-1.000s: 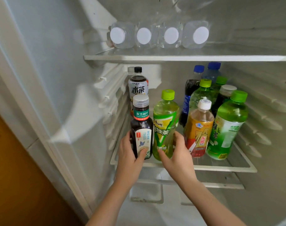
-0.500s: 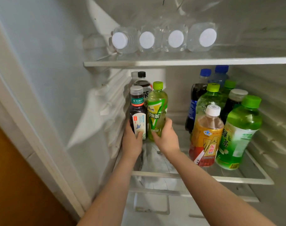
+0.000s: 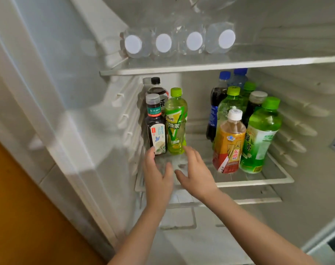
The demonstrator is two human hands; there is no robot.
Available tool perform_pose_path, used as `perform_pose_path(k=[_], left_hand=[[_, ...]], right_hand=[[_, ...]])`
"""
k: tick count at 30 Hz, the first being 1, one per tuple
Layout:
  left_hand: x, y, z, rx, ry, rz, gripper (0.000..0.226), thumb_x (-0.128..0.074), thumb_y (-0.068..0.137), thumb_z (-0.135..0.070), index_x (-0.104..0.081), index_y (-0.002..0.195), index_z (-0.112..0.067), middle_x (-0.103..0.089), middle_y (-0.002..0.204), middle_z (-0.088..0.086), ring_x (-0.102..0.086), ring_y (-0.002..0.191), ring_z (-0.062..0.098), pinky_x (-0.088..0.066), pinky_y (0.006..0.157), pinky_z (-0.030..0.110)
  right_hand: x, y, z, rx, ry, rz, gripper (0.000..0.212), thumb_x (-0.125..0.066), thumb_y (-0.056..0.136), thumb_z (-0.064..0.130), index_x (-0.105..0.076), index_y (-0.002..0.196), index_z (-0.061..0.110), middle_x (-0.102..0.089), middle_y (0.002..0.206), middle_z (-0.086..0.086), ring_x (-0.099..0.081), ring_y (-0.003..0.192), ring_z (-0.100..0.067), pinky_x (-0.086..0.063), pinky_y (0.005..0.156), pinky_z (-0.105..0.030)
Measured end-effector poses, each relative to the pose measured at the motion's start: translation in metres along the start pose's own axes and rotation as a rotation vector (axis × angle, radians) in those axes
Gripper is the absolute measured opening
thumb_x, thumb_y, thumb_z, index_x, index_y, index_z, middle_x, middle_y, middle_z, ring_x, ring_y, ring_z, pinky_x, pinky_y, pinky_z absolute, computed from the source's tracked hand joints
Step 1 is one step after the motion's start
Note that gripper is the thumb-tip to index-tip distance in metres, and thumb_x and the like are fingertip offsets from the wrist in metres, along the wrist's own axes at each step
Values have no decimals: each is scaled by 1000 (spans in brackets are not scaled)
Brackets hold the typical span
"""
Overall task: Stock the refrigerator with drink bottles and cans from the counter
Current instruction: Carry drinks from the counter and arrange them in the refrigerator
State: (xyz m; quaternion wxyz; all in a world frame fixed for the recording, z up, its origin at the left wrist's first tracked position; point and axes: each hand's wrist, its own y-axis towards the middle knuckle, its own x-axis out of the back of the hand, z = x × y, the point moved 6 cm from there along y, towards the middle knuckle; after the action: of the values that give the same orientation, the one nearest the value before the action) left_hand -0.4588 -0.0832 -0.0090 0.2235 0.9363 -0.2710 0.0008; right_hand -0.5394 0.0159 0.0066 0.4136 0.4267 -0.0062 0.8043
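Observation:
A dark tea bottle with a grey cap (image 3: pixel 156 127) and a green tea bottle with a lime cap (image 3: pixel 176 121) stand upright side by side at the left of the fridge's middle shelf (image 3: pixel 254 182). My left hand (image 3: pixel 157 175) is just in front of the dark bottle, fingers apart, fingertips near its base. My right hand (image 3: pixel 196 174) is open in front of the green bottle, holding nothing. Behind them stands a black-capped dark bottle (image 3: pixel 157 88).
A cluster of several bottles fills the shelf's right side, with an orange-labelled bottle (image 3: pixel 228 144) and a large green bottle (image 3: pixel 261 134) in front. Several water bottles (image 3: pixel 179 42) lie on the upper shelf (image 3: pixel 220 66). The fridge's left wall (image 3: pixel 86 92) is close by.
Both hands pushed the two bottles back and left on the shelf, then let go and drew back a little. The bottles now stand free.

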Motion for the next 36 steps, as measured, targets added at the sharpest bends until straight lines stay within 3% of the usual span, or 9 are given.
perform_pose_path(k=[5, 10, 14, 18, 22, 24, 27, 31, 36], left_hand=[[15, -53, -9, -156, -16, 89, 44, -52, 85, -21, -42, 123, -41, -45, 125, -29, -48, 119, 0, -42, 99, 22], [-1, -112, -1, -172, -94, 334, 28, -52, 88, -23, -50, 113, -35, -57, 114, -16, -56, 106, 3, -45, 89, 14], [-39, -178, 31, 6, -117, 676, 36, -57, 91, -6, -52, 104, -39, -61, 103, -16, -60, 94, 2, -46, 81, 11], [-73, -266, 69, 170, -5, 1032, 29, -58, 92, -11, -52, 100, -38, -61, 99, -14, -58, 85, -6, -43, 71, 4], [-86, -368, 117, 465, 251, 1493, 15, -57, 94, -20, -56, 109, -20, -61, 100, -3, -59, 89, 11, -43, 71, 22], [-75, -415, 134, 598, 395, 1675, 12, -54, 96, -20, -56, 107, -17, -61, 100, 3, -59, 89, 18, -40, 69, 26], [-51, -468, 147, 680, 630, 1812, 13, -48, 98, -20, -51, 86, -23, -58, 89, 0, -53, 70, 10, -31, 58, 22], [-28, -524, 147, 568, 835, 1933, 13, -46, 99, -21, -51, 88, -15, -54, 78, 0, -46, 62, 11, -31, 49, 20], [-20, -604, 127, 226, 996, 2168, 18, -48, 98, -23, -53, 82, -17, -57, 75, 0, -49, 63, 12, -34, 47, 18]], right_hand=[[39, -92, -7, 61, -35, -215, 43, -62, 82, 9, -55, 124, 9, -54, 130, -1, -49, 121, -12, -38, 98, -18], [61, -199, -53, -153, -156, -314, 32, -58, 84, 13, -58, 116, 11, -58, 110, 5, -55, 99, -6, -45, 79, -19], [52, -305, -108, -531, -235, -170, 25, -59, 91, 24, -58, 115, 19, -58, 108, 11, -60, 88, -4, -51, 72, -27], [29, -439, -143, -955, -244, -46, 28, -53, 93, 31, -56, 119, 23, -59, 107, 10, -56, 80, -3, -40, 72, -18], [-5, -580, -139, -1403, -134, 81, 30, -51, 93, 32, -57, 119, 21, -65, 109, 4, -61, 95, -18, -42, 76, -24], [-23, -647, -119, -1599, -56, 57, 29, -50, 92, 30, -59, 117, 19, -67, 106, 1, -61, 98, -22, -45, 80, -27], [-50, -732, -76, -1861, 85, -43, 28, -51, 91, 29, -61, 116, 21, -68, 111, -1, -61, 104, -22, -44, 83, -26], [-85, -821, -13, -2097, 325, -191, 27, -52, 93, 29, -60, 116, 19, -66, 117, -3, -59, 107, -20, -43, 84, -25], [-113, -909, 48, -2222, 539, -405, 21, -51, 94, 25, -59, 111, 15, -65, 115, -5, -56, 94, -17, -38, 74, -23]])
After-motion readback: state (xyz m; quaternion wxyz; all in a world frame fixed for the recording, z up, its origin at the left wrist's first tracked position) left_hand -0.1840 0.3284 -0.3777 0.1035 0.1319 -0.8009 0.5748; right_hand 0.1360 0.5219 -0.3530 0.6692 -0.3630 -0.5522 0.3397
